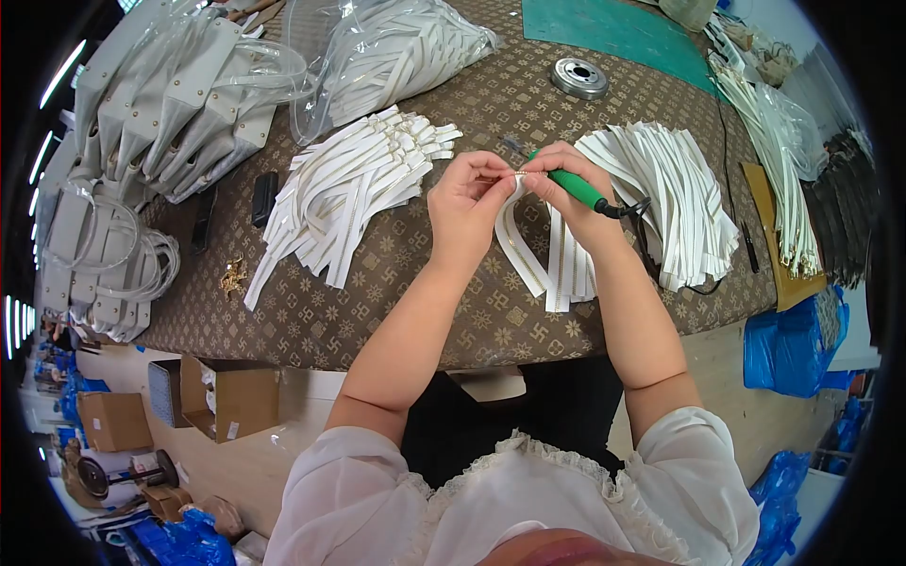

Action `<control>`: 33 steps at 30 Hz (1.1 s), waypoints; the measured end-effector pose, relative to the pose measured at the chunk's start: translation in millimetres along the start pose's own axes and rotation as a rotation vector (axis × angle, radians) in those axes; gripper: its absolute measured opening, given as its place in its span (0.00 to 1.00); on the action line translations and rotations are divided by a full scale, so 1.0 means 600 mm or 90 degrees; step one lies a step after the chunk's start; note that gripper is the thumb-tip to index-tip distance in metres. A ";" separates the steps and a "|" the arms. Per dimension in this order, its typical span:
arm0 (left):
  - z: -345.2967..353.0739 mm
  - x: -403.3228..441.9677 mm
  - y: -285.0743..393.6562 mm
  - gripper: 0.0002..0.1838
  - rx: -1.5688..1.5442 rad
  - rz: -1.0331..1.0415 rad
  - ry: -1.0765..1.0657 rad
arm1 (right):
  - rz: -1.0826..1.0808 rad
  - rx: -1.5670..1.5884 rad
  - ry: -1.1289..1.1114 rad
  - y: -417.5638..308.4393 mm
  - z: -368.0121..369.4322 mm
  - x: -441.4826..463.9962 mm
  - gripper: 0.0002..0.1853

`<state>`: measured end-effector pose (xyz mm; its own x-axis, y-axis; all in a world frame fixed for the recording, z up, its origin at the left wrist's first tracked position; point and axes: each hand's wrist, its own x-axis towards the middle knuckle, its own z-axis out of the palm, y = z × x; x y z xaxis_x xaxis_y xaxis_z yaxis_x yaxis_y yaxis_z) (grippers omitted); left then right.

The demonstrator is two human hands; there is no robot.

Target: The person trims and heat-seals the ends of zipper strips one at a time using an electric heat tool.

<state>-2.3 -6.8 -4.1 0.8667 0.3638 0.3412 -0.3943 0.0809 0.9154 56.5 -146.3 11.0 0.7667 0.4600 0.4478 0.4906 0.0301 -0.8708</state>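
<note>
Over the patterned brown cloth, my left hand (470, 203) pinches the upper end of a white strip with a gold line (520, 247). My right hand (578, 193) meets it there, fingertips nearly touching, and holds a green-handled corded tool (578, 189) whose tip points up and left. The strip hangs down in a curve between my hands. Below my right wrist lie a few more white strips (569, 269). To the left is a fanned pile of white and gold strips (354, 184); to the right, a second pile (665, 198).
Grey bags (175, 94) are heaped at the left, beside a plastic bag of strips (406, 57). Small gold pieces (233, 275) and a black block (265, 198) lie at the left. A metal disc (579, 78) and green mat (618, 38) are at the back.
</note>
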 end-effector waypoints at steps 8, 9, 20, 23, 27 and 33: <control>-0.001 0.002 -0.002 0.10 0.031 0.031 -0.031 | -0.004 -0.031 -0.015 0.002 -0.003 0.001 0.05; -0.001 0.003 0.001 0.10 0.057 0.030 -0.025 | -0.015 -0.039 -0.009 0.002 -0.004 0.001 0.05; -0.004 0.005 -0.004 0.06 0.197 0.125 -0.089 | -0.066 -0.028 0.024 0.005 -0.001 0.000 0.04; -0.004 0.003 -0.005 0.07 0.120 0.027 -0.083 | -0.052 -0.028 0.021 0.003 0.001 0.000 0.04; -0.003 0.002 0.002 0.06 0.015 -0.076 -0.093 | -0.011 -0.004 0.023 -0.001 0.002 -0.001 0.04; -0.007 0.003 -0.001 0.05 -0.040 -0.091 -0.108 | 0.011 0.011 0.019 -0.001 0.003 -0.001 0.04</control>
<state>-1.8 -2.6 -5.1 0.9518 0.1839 0.2454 -0.2780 0.1799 0.9436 54.6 -145.0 10.8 0.7866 0.4344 0.4389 0.4708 0.0382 -0.8814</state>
